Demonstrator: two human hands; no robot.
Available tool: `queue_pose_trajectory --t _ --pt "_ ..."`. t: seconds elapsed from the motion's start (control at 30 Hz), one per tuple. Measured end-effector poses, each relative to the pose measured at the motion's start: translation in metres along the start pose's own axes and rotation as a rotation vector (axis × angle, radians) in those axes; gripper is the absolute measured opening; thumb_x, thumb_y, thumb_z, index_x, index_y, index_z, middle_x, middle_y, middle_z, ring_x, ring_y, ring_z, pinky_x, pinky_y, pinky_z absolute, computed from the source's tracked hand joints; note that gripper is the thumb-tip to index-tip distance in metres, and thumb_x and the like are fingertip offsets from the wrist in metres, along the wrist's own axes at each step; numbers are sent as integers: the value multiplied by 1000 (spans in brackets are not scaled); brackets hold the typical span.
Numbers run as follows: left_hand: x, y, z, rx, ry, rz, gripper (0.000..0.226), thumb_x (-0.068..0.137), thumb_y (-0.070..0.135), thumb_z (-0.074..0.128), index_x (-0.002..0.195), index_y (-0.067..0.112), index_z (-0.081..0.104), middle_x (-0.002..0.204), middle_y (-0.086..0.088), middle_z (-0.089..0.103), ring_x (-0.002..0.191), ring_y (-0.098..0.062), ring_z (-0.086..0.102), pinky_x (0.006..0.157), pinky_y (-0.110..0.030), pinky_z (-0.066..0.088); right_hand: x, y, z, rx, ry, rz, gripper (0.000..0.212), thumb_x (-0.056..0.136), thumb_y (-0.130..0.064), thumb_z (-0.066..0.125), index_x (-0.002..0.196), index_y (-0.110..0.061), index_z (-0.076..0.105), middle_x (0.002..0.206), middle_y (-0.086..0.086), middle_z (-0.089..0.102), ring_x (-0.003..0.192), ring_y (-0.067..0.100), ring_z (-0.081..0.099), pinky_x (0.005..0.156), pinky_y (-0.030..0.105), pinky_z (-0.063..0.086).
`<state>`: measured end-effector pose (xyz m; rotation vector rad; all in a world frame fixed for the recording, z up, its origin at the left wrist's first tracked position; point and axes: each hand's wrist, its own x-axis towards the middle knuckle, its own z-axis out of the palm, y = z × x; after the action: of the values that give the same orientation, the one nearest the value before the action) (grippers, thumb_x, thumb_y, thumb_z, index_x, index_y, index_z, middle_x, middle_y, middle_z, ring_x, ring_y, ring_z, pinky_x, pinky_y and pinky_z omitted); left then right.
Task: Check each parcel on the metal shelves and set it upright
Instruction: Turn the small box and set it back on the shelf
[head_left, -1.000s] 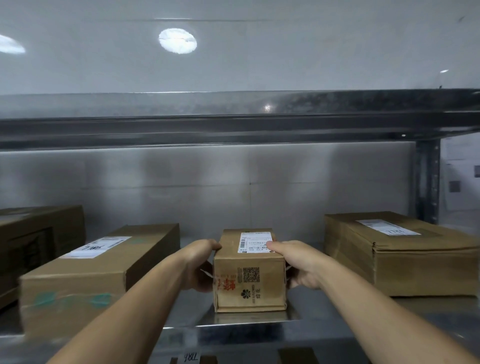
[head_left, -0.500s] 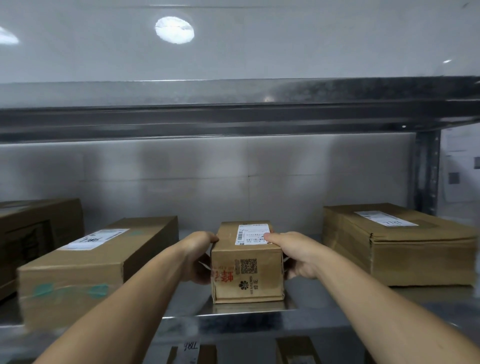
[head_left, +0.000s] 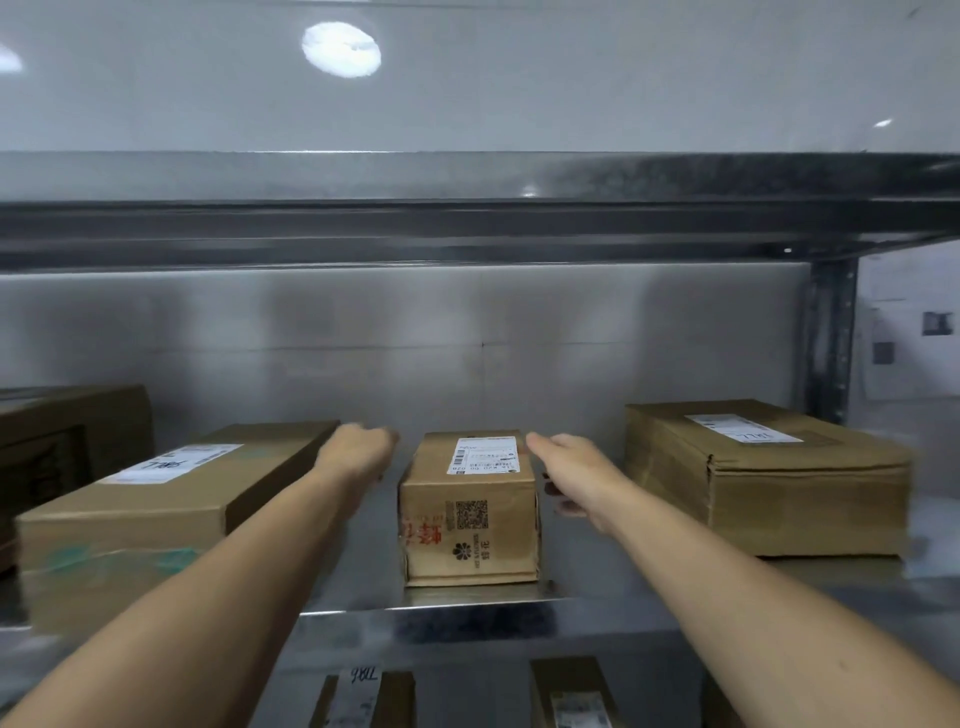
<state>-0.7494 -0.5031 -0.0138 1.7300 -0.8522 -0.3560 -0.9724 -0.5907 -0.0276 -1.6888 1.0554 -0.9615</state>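
Both hands had left the small parcel (head_left: 470, 512): right hand (head_left: 576, 475) slack, empty; left hand (head_left: 358, 457) blurred, apparently likewise. Careless withdrawal could clip it askew.

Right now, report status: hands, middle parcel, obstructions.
Left hand clear of middle parcel, blurred. Right hand open beside it. Parcel flat, label up. Nothing in the way.

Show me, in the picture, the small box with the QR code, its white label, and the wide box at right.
small box (head_left: 470, 530): head view, middle of its front face.
white label (head_left: 484, 455): head view, middle of the label.
wide box (head_left: 808, 506): head view, its front face.
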Motion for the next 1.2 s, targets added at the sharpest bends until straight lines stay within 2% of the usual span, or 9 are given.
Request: queue_pose_trajectory --t 0.07,0.13,0.23,0.4,0.53,0.7,0.9,1.03,1.2 --pt "-3 7 -4 22 136 149 29 74 36 60 83 10 67 81 -13 70 83 -36 68 73 -38 52 -1 -4 -8 -41 66 -92 22 101 -35 54 100 -14 63 95 5 65 87 23 61 82 41 55" --pt "-15 20 -4 33 177 247 24 82 35 62 79 12 65 80 -10 71 85 -34 68 80 -42 54 -5 -10 -14 -33 90 -149 18 101 -24 55 87 -15 60 84 8 66 74 22 62 66 36 54" --pt "-37 38 3 46 155 374 27 85 37 64 75 12 63 74 -7 69 80 -33 67 78 -43 55 -12 -18 -25 -75 101 -230 24 99 -17 53 75 -15 57 68 4 63 59 19 55 52 28 47" --pt "-77 55 32 117 45 515 23 93 30 64 79 12 65 73 -5 69 71 -22 61 73 -36 52 -30 -21 -40 -145 117 -302 29 99 -21 54 71 -18 58 62 -2 62 57 19 54 55 30 48" --pt "-95 64 60 43 -41 486 22 92 29 66 79 11 65 72 -3 68 74 -24 62 77 -39 54 -49 -19 -54 -146 147 -316 31 100 -21 55 69 -18 57 60 -2 61 54 18 53 53 29 47" --pt "-118 76 88 -8 -146 486 21 93 27 66 76 15 65 68 1 65 67 -20 59 71 -32 49 -72 -12 -79 -91 198 -272 31 98 -19 56 67 -18 57 58 -2 61 51 18 52 48 27 44" --pt "-143 75 113 -73 -211 461 24 93 26 66 70 20 64 65 3 65 66 -19 58 74 -34 51 -94 4 -108 4 216 -213 30 99 -14 54 69 -15 56 61 2 58 49 16 48 43 24 38" --pt "-151 75 125 -82 -212 426 23 93 27 64 71 20 65 66 3 66 67 -20 58 70 -31 45 -103 16 -122 0 205 -192 27 99 -13 53 72 -13 56 62 2 58 51 15 49 45 26 40" --pt "-153 87 144 -69 -190 410 22 92 32 64 73 20 67 69 3 69 69 -20 60 71 -32 50 -96 22 -148 15 199 -201 27 100 -13 51 73 -12 56 63 3 58 52 14 48 44 25 40"
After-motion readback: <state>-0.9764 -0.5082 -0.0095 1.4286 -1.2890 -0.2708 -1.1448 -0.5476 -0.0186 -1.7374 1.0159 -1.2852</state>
